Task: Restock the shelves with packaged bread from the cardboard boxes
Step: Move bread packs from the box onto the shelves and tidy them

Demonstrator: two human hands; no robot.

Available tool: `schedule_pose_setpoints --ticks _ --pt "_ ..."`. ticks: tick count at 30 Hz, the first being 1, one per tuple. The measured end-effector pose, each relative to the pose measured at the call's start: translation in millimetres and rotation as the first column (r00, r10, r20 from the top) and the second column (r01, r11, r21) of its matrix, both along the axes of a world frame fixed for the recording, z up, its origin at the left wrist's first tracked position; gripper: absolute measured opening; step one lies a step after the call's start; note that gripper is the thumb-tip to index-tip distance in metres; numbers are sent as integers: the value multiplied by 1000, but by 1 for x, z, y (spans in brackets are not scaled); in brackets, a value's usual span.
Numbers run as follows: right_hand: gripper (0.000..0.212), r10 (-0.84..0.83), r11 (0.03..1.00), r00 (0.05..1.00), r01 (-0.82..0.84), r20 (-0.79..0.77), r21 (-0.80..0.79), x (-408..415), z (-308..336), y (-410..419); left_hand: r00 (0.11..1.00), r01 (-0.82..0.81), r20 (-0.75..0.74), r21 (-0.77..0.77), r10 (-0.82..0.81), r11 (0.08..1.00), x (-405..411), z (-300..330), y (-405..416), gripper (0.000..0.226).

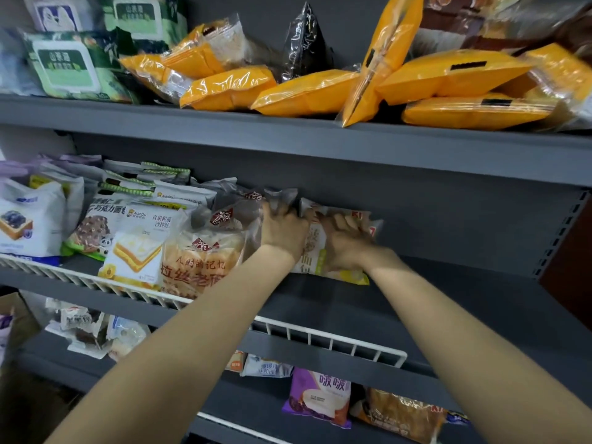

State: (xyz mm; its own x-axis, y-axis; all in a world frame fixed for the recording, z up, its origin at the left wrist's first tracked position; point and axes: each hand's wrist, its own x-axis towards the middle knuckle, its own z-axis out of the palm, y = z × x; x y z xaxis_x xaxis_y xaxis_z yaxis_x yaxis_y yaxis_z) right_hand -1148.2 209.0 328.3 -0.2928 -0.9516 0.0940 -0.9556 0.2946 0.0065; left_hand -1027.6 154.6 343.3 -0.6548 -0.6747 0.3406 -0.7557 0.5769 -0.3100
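Both my arms reach onto the grey middle shelf point(416, 302). My left hand point(282, 232) grips the crinkled top of a clear bread bag point(205, 251) with red print, at the right end of a row of packs. My right hand point(344, 243) presses on a white bread pack point(315, 248) with yellow and red print, which stands just right of that bag. The two hands nearly touch. The lower part of the white pack rests on the shelf.
A white wire rail point(320, 336) runs along the middle shelf's front edge. Orange packs point(307, 92) and green packs point(73, 68) crowd the top shelf. The lower shelf holds a purple pack point(320, 398). A cardboard box corner point(12, 315) shows at far left.
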Motion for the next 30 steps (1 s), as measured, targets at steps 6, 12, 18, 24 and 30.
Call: schedule_pose_setpoints --ticks 6,12,18,24,30 --pt "108 30 981 999 -37 -36 -192 2 -10 6 998 45 -49 -7 -46 999 2 12 12 48" --pt "60 166 908 962 -62 218 -415 50 12 22 883 135 -454 7 -117 991 55 28 20 40" --pt "21 454 793 790 -148 411 -591 147 33 22 704 166 -710 151 -10 974 157 34 14 23" --pt "18 581 804 642 -360 500 -473 280 15 -25 638 -10 -723 336 265 942 295 -10 -28 14" --pt "21 538 826 604 -518 588 -224 432 -63 -107 620 -154 -572 582 537 798 463 -87 -80 14"
